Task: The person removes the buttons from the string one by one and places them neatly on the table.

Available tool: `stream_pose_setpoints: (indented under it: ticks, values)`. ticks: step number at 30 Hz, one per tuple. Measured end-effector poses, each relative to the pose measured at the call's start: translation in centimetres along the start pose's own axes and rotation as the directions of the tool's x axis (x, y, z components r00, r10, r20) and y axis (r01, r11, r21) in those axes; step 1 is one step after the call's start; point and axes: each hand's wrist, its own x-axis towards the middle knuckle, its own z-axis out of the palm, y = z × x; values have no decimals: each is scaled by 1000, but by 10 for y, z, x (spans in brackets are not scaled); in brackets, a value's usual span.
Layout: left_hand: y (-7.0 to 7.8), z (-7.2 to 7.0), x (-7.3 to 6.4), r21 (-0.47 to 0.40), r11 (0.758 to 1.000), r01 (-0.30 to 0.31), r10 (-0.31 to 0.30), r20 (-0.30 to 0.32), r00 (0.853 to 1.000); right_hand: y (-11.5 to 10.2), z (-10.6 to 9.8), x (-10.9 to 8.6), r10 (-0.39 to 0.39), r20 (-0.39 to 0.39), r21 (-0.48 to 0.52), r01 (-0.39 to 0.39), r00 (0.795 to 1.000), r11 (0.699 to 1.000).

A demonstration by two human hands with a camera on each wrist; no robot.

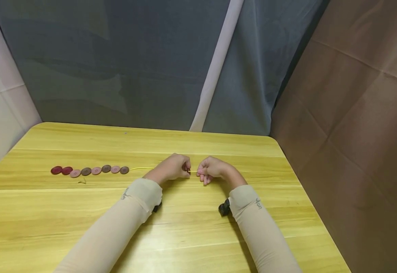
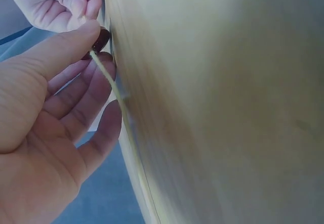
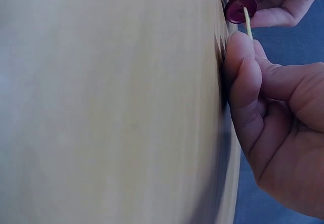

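Between its thumb and fingers my left hand (image 1: 171, 167) pinches a dark red button (image 3: 235, 12). A yellow cord (image 1: 141, 168) passes through a hole in this button, as the right wrist view shows. Just to the right, my right hand (image 1: 215, 169) pinches the short length of cord that comes out of the button. On the other side the cord runs left along the table to a row of several round buttons. Dark red buttons (image 1: 56, 170) lie at its far left end, with pink and brown buttons (image 1: 106, 168) alternating after them.
The buttons lie on a yellow wood-grain table (image 1: 191, 235). A short bit of cord (image 1: 82, 181) shows below the row. Grey cloth (image 1: 133, 68) hangs behind the table, and brown cloth (image 1: 362, 125) stands along its right side.
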Motion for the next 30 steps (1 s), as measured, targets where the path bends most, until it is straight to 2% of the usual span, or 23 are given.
stream_pose_setpoints:
  ticks: [3,13,22,30]
  values:
    - [0,-1,-1,-10,1000,-9,9,3,1000,0,0,0,4,-3,-6,-4,1000,1000]
    - [-3,-5,-5,-35,999,24,-23,7,1000,0,1,-1,3,-9,3,-3,1000,1000]
    - [-7,-7,-7,-34,999,23,-23,-12,1000,-2,0,-3,11,-5,16,-11,1000,1000]
    - [-15,-9,-11,-50,998,34,-35,-11,999,1,0,-3,1,-6,2,-1,1000,1000]
